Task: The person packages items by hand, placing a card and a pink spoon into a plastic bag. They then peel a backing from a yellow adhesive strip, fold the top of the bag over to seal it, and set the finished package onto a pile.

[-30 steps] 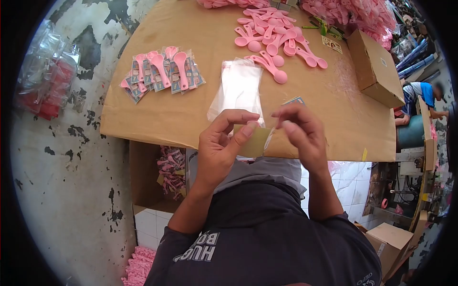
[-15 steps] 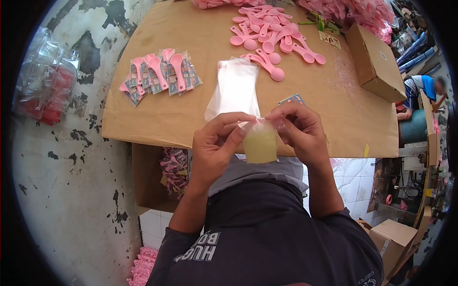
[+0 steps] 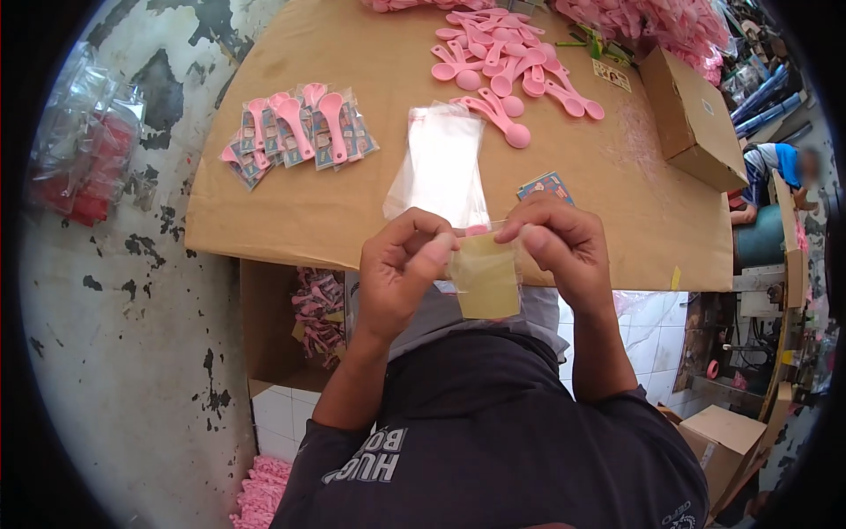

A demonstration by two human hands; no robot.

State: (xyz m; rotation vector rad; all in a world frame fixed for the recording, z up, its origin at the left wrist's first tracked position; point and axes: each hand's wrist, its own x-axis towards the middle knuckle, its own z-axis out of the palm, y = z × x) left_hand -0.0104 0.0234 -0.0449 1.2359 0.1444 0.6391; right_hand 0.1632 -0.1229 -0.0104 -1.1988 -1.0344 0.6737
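Observation:
Between my two hands hangs a small clear bag [image 3: 489, 282] with a plain yellowish card inside, and a bit of pink shows at its top edge. My left hand [image 3: 407, 269] pinches the bag's upper left corner; my right hand [image 3: 564, 251] pinches the upper right corner. Just beyond them lies a stack of clear empty bags [image 3: 441, 163] on the brown-covered table [image 3: 308, 225]. Printed blue cards [image 3: 546, 187] lie behind my right hand. Packed pink spoons with cards [image 3: 300, 128] rest at the left, and a pile of loose pink spoons [image 3: 507, 57] is at the back.
A cardboard box [image 3: 692, 119] stands at the table's right side, near green clippers [image 3: 599, 42]. Under the table is an open box of packed spoons [image 3: 319, 317]. Clear bags [image 3: 88, 141] hang on the left wall. Another person [image 3: 780, 167] is at the far right.
The bag has come slightly lower and shows more of its face. My hands have moved a little apart, and the view has shifted slightly, showing more of the printed cards.

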